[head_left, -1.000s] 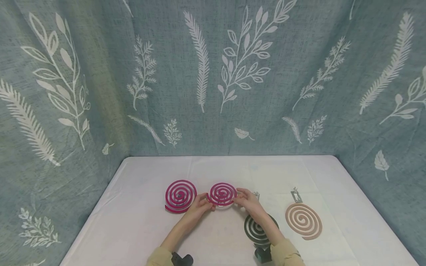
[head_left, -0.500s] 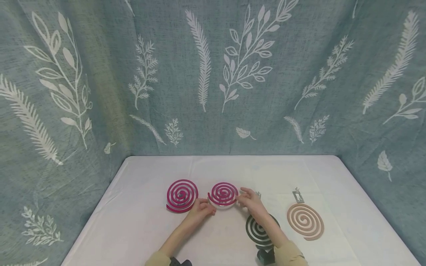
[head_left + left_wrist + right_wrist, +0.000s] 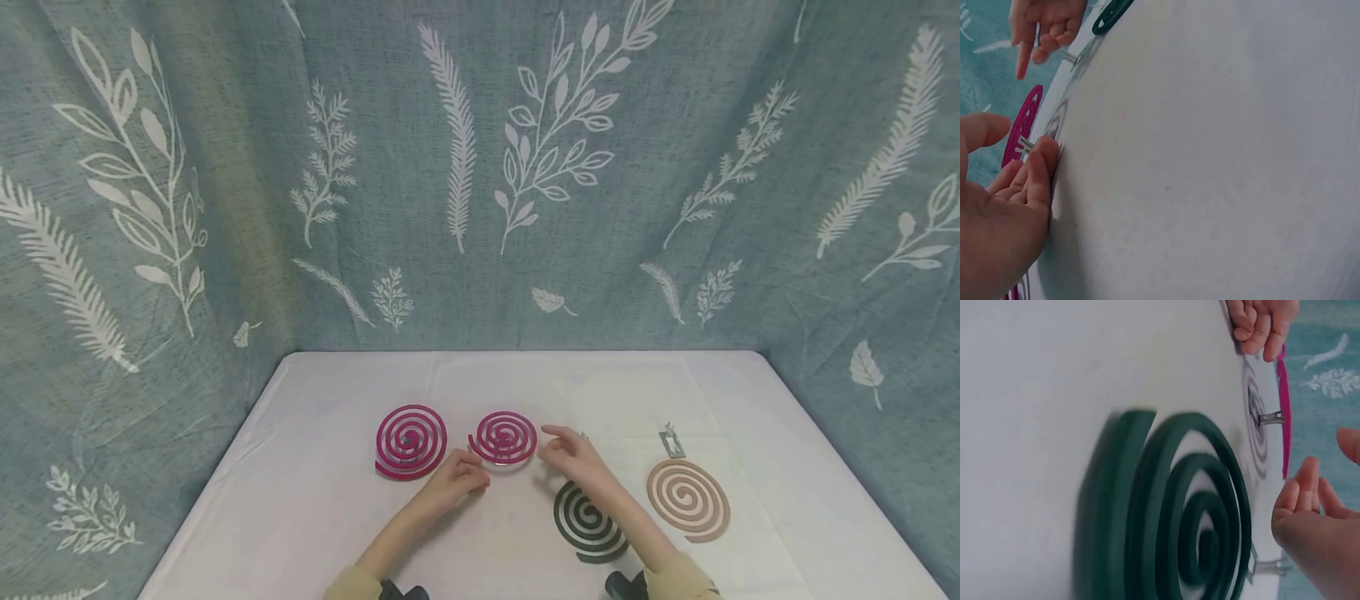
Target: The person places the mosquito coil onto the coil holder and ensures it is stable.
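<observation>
A pink mosquito coil (image 3: 503,437) lies level on a small metal stand (image 3: 1270,417), raised above the table, its shadow below. My left hand (image 3: 453,482) is just left of and nearer than this coil, fingers loosely bent and holding nothing. On the other side, my right hand (image 3: 577,462) hovers with its index finger stretched toward the coil's right edge and a small gap between. A second pink coil (image 3: 411,439) sits further left. Beneath my right forearm lies a dark green coil (image 3: 588,515), partly covered by it in the head view.
A tan coil (image 3: 686,497) lies flat at the right, with a flat metal stand (image 3: 672,442) just behind it. Another metal stand (image 3: 1269,569) is beyond the green coil, mostly hidden by my right hand in the head view. A patterned curtain (image 3: 480,167) hangs behind the white table (image 3: 315,517).
Both hands have let go of the middle pink coil, the left first. The left hand has drawn back slightly and the right has moved off to the right. The coil stays on its stand.
</observation>
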{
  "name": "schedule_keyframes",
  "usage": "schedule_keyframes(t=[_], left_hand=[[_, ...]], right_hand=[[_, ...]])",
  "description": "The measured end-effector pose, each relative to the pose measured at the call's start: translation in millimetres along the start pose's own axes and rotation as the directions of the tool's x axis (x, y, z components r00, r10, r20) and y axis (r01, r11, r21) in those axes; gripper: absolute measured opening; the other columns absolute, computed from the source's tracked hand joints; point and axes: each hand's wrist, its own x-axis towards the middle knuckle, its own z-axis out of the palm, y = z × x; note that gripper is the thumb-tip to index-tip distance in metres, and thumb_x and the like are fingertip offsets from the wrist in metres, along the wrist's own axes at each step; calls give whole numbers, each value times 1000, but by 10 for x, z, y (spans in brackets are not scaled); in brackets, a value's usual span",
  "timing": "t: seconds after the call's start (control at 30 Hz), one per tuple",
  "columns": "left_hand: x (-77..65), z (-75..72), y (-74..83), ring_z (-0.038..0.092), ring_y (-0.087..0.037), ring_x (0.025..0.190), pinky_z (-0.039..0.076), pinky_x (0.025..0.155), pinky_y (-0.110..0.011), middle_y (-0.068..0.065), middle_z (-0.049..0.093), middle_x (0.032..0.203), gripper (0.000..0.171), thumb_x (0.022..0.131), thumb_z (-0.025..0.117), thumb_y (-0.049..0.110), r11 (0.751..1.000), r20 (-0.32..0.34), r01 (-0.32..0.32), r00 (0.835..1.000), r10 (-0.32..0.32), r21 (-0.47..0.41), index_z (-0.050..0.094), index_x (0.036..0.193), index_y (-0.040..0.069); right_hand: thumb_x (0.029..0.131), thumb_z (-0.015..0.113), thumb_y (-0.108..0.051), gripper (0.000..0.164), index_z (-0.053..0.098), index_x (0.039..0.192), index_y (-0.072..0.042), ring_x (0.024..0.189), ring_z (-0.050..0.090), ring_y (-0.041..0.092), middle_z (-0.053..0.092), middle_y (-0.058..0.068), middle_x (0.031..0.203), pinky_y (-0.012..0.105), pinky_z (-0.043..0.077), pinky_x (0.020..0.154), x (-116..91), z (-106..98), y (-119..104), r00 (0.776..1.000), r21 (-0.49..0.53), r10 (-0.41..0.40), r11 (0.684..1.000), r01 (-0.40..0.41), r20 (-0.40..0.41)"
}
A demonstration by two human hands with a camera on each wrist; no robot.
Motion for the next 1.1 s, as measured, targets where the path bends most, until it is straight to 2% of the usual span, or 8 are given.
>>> schedule_keyframes(t=[0.23, 0.37, 0.53, 0.73, 0.83, 0.9, 1.0, 1.1], left_hand=[[7, -14, 82, 59, -11, 90, 49, 78, -21, -10, 62, 101, 34, 93, 57, 17, 987, 141, -42, 990, 20, 153, 49, 119, -3], [0, 69, 184, 59, -12, 90, 50, 78, -20, -10, 63, 100, 32, 93, 57, 16, 968, 238, -125, 969, 72, 216, 54, 119, -1], [16, 195, 311, 57, -6, 86, 49, 78, -18, -7, 63, 94, 30, 92, 59, 14, 931, 318, -233, 938, 139, 281, 57, 117, -2], [75, 316, 448, 54, 0, 86, 49, 81, -20, 0, 62, 94, 33, 90, 63, 18, 873, 376, -313, 912, 167, 373, 58, 120, 3], [115, 379, 488, 56, 0, 89, 50, 84, -19, -1, 63, 99, 36, 90, 64, 19, 836, 419, -357, 892, 172, 417, 58, 122, 5], [140, 421, 506, 58, -2, 92, 50, 85, -19, -2, 64, 102, 38, 89, 65, 20, 800, 451, -393, 876, 174, 454, 58, 123, 6], [163, 477, 537, 58, -5, 96, 48, 86, -17, -1, 64, 105, 41, 88, 66, 24, 735, 484, -435, 859, 166, 520, 57, 125, 9], [179, 519, 558, 57, -6, 99, 46, 87, -16, 1, 63, 106, 45, 87, 68, 28, 665, 496, -466, 853, 163, 584, 57, 127, 11]], right_hand=[[89, 62, -23, 52, 47, 136, -6, 93, 58, 14, 60, 7, 105, 30, 48, 81, -174, -222, -53, 996, -113, -44, 992, 53, 80], [89, 62, -22, 52, 47, 135, -2, 89, 58, 13, 61, 6, 103, 29, 48, 80, -275, -366, -49, 990, -164, -46, 984, 68, 135], [86, 65, -21, 53, 49, 132, 1, 84, 56, 12, 60, 6, 98, 26, 49, 74, -383, -539, 5, 984, -220, -49, 972, 87, 172], [84, 67, -17, 53, 50, 129, 3, 81, 55, 9, 58, 6, 95, 20, 49, 68, -508, -730, 97, 985, -264, -44, 960, 88, 169], [84, 67, -16, 53, 49, 129, 4, 82, 54, 9, 59, 8, 97, 20, 49, 68, -572, -815, 133, 983, -280, -35, 956, 85, 178], [84, 67, -16, 53, 50, 129, 5, 82, 54, 8, 59, 9, 98, 20, 49, 69, -603, -866, 151, 981, -300, -42, 949, 98, 188], [83, 69, -17, 52, 51, 127, 4, 84, 54, 7, 60, 8, 99, 20, 48, 70, -636, -933, 163, 976, -364, -78, 919, 149, 204], [80, 72, -17, 54, 53, 126, 3, 85, 55, 9, 61, 6, 100, 20, 48, 70, -655, -983, 152, 968, -435, -106, 878, 198, 227]])
